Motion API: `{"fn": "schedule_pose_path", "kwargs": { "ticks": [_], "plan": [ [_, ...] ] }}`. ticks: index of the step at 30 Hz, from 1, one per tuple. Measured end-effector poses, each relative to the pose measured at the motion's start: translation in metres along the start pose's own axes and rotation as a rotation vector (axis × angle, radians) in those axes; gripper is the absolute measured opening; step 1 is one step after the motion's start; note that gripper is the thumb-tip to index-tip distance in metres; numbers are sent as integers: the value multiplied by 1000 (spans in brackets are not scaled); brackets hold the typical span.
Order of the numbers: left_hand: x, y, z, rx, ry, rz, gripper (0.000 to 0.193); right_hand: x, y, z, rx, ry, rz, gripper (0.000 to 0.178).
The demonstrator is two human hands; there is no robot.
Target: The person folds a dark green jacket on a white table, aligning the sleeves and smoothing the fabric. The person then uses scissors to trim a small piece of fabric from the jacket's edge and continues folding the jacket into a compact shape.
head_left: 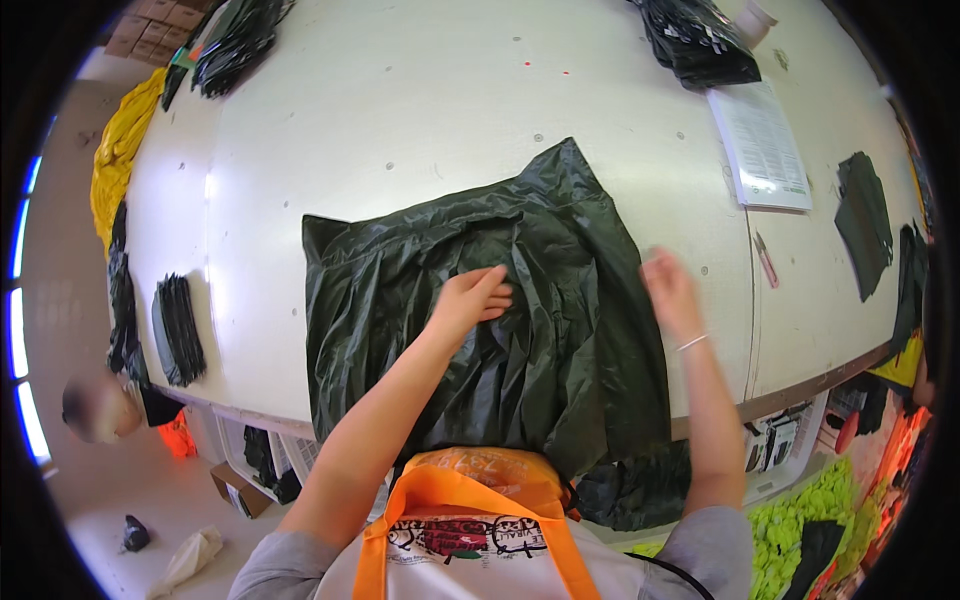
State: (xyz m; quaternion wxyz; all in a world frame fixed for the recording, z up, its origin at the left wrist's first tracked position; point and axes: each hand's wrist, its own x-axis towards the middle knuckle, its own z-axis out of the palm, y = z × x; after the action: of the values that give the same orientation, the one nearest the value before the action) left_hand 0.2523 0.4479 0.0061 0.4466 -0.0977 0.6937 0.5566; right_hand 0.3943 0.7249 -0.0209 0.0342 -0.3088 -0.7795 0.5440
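Left hand (pixel 470 300) lies flat, palm down, fingers spread, pressing the middle of the dark green garment (pixel 480 320); it grips nothing. Right hand (pixel 672 292) is at the garment's right edge, motion-blurred; it looks loose, but I cannot tell whether it pinches the fabric. The garment, thin and glossy like a rain poncho, is spread across the near-centre of the desk (pixel 400 110), its lower hem hanging over the near edge against an orange apron (pixel 470 490).

Judgement: smoothing or folding step. Keep the left palm as anchor, sweep the right outward from centre so air and creases leave at the edge. Slick fabric will slide, so press flat rather than drag. The hanging hem may pull the piece off; shift it further onto the desk.

The desk is white, round-edged, with small marks. On it: a printed sheet (pixel 762 145) at right, a pink pen-like tool (pixel 766 258) below it, piles of black packed items (pixel 700 40) far right and far left (pixel 235 40), and a folded dark stack (pixel 178 328) at the left edge. Yellow garments (pixel 118 150) hang beside it on the left, with bins of green cloth (pixel 800 510) lower right.
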Motion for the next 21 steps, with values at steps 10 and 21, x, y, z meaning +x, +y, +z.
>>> {"fn": "schedule_pose_path", "kwargs": {
  "ticks": [10, 21],
  "plan": [
    [-87, 7, 30, -373, 236, 550, 26, -61, -42, 94, 949, -731, 133, 29],
    [-349, 15, 44, 200, -909, 1011, 47, -150, -162, 167, 201, -744, -950, 28]
  ]
}}
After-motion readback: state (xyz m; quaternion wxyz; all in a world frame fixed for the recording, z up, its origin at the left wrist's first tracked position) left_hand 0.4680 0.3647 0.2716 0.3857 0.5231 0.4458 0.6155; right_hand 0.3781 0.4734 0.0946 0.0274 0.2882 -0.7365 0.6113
